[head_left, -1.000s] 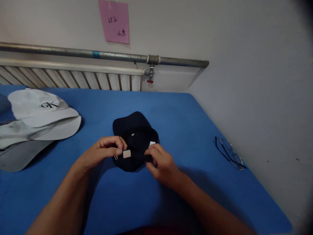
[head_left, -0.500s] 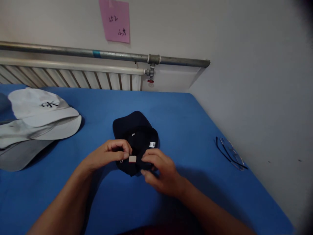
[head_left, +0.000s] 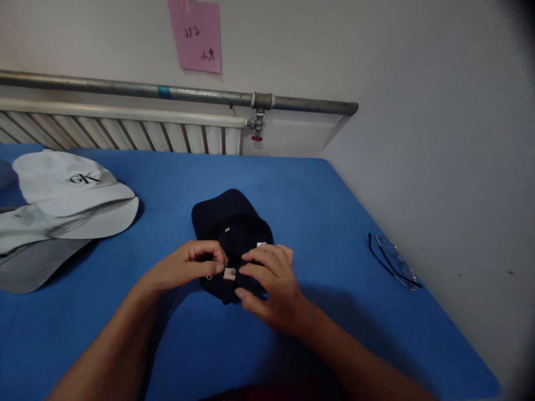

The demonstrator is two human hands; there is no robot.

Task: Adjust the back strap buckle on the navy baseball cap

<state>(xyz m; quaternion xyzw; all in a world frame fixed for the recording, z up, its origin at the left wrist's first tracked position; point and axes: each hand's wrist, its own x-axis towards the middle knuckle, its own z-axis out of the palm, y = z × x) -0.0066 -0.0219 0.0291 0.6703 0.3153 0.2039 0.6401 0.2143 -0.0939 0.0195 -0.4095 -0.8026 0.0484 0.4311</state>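
A dark navy cap [head_left: 225,211] lies on the blue surface [head_left: 301,211], its inside facing up and its brim pointing to the back left. A small metal buckle [head_left: 229,274] shows at the cap's near edge, between my hands. My left hand [head_left: 194,264] pinches the cap's strap just left of the buckle, thumb and forefinger together. On the right side of the cap rests my right hand [head_left: 271,281], thumb at the near edge and the other fingers over the cap, with a gap between thumb and fingers. It partly covers a white label [head_left: 261,244].
Several caps, a white one [head_left: 62,172] on top and a grey one [head_left: 37,264] below, are stacked at the left. Glasses [head_left: 395,262] lie near the right edge. A radiator [head_left: 159,136] and a metal pipe [head_left: 200,96] run along the back wall.
My right hand has spread its fingers further over the cap and covers more of the white label. My left hand and the buckle have shifted slightly to the right.
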